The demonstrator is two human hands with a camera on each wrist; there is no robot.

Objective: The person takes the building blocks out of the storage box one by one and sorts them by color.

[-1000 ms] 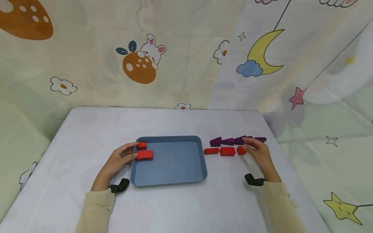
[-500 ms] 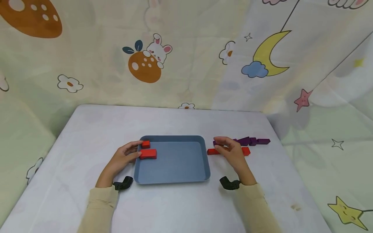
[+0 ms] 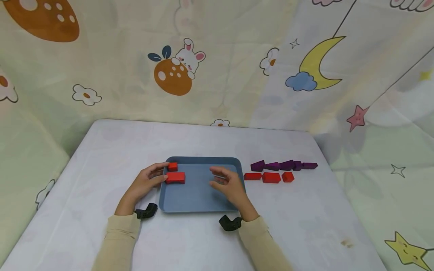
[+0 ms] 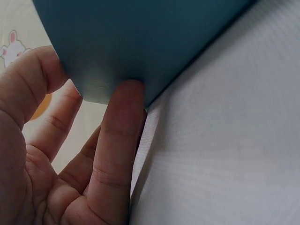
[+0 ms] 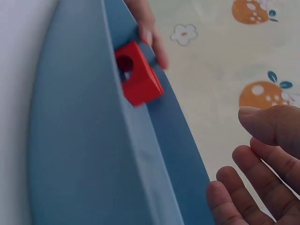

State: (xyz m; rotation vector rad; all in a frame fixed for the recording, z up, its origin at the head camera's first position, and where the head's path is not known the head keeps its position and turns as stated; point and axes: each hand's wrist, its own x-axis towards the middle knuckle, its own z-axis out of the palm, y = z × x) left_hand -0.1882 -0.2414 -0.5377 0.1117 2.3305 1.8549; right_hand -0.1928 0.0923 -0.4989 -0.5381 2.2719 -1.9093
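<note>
The left hand (image 3: 144, 184) grips the left rim of a blue-grey tray (image 3: 200, 209); in the left wrist view its fingers (image 4: 119, 126) press the tray's outer wall. Inside the tray, beside that hand, are a small red block (image 3: 173, 166) and a longer red block (image 3: 175, 177). An arched cutout shows in the red block (image 5: 143, 84) in the right wrist view. Over the tray's right half hovers the right hand (image 3: 232, 188), fingers loosely bent and apart, holding nothing.
Right of the tray lie three red blocks (image 3: 271, 178) in a row. Behind them runs a row of several purple blocks (image 3: 286, 165). The white-covered table (image 3: 190, 244) meets a patterned cloth (image 3: 230, 86) at the back.
The right hand has moved left from the far end of the red row to above the tray. The left hand stays at the tray's rim. The view has shifted slightly.
</note>
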